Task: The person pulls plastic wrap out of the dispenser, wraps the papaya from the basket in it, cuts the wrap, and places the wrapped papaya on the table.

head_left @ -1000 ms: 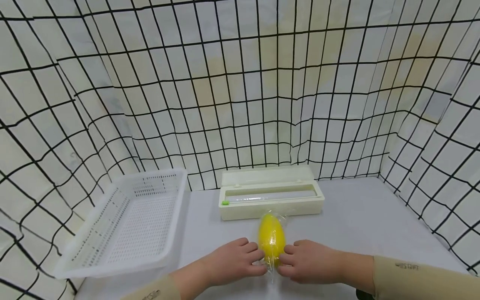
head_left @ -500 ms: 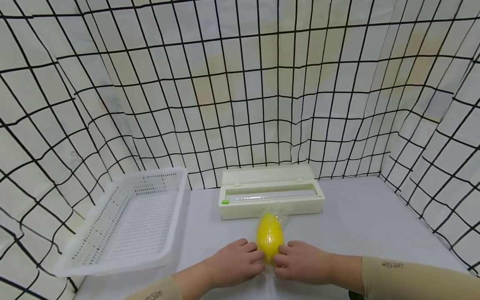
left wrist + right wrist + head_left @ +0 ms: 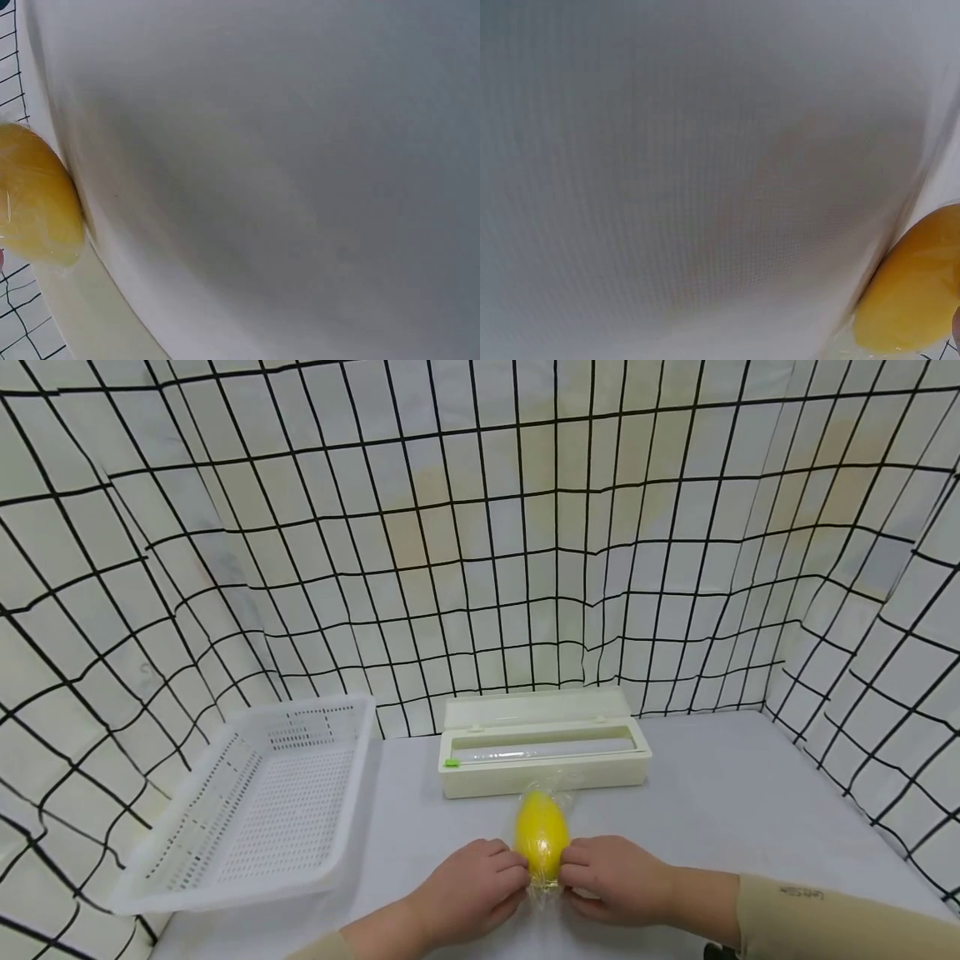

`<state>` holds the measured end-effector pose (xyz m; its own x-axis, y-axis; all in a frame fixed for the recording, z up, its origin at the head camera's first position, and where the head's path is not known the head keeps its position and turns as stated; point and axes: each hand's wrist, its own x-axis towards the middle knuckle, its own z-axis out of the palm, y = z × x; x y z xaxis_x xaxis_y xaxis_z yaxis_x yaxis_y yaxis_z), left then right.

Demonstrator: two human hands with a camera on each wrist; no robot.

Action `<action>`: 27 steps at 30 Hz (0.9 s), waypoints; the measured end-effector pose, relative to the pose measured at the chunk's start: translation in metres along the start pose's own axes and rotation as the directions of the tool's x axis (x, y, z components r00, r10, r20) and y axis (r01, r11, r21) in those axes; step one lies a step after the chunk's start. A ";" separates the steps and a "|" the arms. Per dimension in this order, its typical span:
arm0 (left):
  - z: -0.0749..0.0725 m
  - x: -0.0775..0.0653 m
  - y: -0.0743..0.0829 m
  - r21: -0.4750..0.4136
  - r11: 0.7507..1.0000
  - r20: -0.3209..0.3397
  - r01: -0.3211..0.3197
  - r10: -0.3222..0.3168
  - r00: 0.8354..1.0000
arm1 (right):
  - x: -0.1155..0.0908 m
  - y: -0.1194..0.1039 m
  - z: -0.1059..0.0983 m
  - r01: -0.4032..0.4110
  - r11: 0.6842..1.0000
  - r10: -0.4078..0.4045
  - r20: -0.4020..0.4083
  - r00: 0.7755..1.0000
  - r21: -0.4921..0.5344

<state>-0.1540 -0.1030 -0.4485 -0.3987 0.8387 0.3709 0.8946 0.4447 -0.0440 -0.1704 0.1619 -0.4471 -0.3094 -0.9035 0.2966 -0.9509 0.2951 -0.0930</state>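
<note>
A yellow oval fruit (image 3: 542,835), wrapped in clear cling film (image 3: 543,893), lies on the white table in the head view. My left hand (image 3: 476,887) is at its near left side, and my right hand (image 3: 615,878) is at its near right side. Both have curled fingers pinching the film close to the fruit's near end. Fingertip contact is partly hidden. Each wrist view catches the wrapped fruit only at its edge: the fruit (image 3: 37,199) at the left wrist's far left, the fruit (image 3: 911,289) at the right wrist's lower right.
Behind the fruit stands a cream cling film dispenser (image 3: 543,777) with its lid up, a film roll (image 3: 540,749) inside and a green slider (image 3: 452,763). A white perforated basket (image 3: 348,810) sits to the left. Black grid netting (image 3: 517,568) surrounds the table's back and sides.
The fruit shifts slightly left, then back right, with the hands beside it. My fingers turn and settle lower on the film by its near end. Dispenser and basket stay in place.
</note>
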 end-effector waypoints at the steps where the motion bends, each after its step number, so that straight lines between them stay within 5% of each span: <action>1: 0.000 0.001 0.001 -0.018 1.000 -0.011 0.016 -0.017 1.000 | -0.001 0.000 0.000 -0.017 1.000 0.017 -0.014 1.000 0.010; 6: -0.002 0.005 0.004 -0.088 0.992 -0.018 0.094 -0.096 0.995 | 0.001 -0.004 0.000 -0.021 0.993 0.019 -0.022 1.000 -0.114; 10: -0.003 0.007 0.006 -0.123 0.984 -0.017 0.130 -0.133 0.991 | 0.007 -0.006 0.001 0.040 0.955 -0.045 -0.011 0.999 -0.294; 13: -0.003 0.007 0.008 -0.157 0.974 -0.018 0.161 -0.165 0.986 | 0.010 -0.007 0.001 0.031 0.948 -0.043 -0.032 0.999 -0.315; 20: 0.001 0.004 0.011 -0.308 0.917 -0.031 0.254 -0.277 0.960 | 0.009 -0.009 0.000 -0.158 0.987 0.158 -0.156 0.975 0.009; 24: 0.000 0.003 0.014 -0.392 0.857 -0.015 0.335 -0.370 0.929 | 0.007 -0.010 -0.003 -0.283 0.933 0.315 -0.124 0.941 0.222; 27: -0.001 0.004 0.016 -0.473 0.778 0.037 0.412 -0.450 0.892 | 0.006 -0.009 -0.005 -0.339 0.882 0.387 -0.094 0.917 0.326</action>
<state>-0.1409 -0.0929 -0.4472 -0.7658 0.5598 0.3166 0.6276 0.5431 0.5578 -0.1632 0.1554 -0.4402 -0.6518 -0.6852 0.3250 -0.7351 0.4654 -0.4929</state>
